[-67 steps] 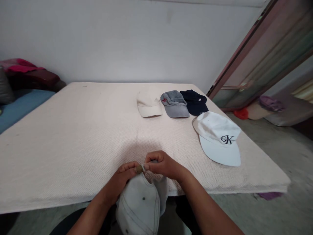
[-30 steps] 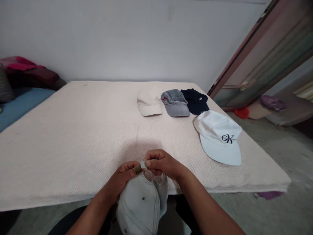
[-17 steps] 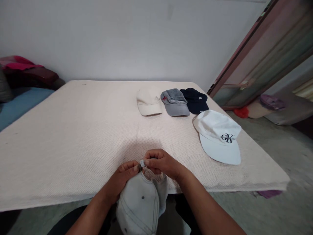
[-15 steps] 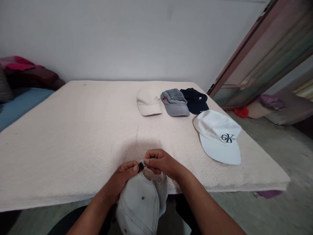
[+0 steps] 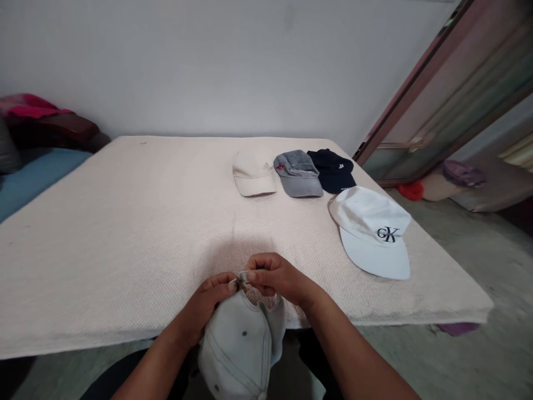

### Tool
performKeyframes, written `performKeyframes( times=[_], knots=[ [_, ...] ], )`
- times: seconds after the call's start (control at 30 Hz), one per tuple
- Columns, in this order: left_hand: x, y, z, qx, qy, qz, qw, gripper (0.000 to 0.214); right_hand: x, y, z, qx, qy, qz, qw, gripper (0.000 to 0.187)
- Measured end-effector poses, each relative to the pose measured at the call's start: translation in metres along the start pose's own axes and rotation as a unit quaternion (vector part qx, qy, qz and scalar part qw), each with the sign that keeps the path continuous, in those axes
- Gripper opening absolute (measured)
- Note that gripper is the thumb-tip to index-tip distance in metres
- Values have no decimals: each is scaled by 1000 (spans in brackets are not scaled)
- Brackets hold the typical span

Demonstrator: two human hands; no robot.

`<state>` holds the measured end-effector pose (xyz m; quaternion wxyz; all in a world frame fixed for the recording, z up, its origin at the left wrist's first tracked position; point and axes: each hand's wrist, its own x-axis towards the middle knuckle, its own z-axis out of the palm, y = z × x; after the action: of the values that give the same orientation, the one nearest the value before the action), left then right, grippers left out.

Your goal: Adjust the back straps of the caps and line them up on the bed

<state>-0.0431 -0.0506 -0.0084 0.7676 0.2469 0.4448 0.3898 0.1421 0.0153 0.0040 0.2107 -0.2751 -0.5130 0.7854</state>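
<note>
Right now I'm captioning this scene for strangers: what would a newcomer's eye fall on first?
Probably the white cap with bold black letters, at the right of the pale cloth. The navy cap just behind it also stands out, dark against that cloth. At bottom centre, the left grip and right grip hold a pale cap by its back opening.

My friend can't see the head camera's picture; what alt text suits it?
A left hand and a right hand pinch the strap of a pale cap at the near edge of a cloth. Beyond, a beige cap, a gray cap and a navy cap sit in a row, a white cap nearer, to the right.
</note>
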Motion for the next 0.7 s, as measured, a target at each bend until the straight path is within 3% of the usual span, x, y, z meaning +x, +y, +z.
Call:
performKeyframes(
  times=[0.7],
  knots=[
    [-2, 0, -1, -26, -12, 16, 999, 14, 4, 4, 1, 14, 21, 2, 1000, 25]
  ],
)
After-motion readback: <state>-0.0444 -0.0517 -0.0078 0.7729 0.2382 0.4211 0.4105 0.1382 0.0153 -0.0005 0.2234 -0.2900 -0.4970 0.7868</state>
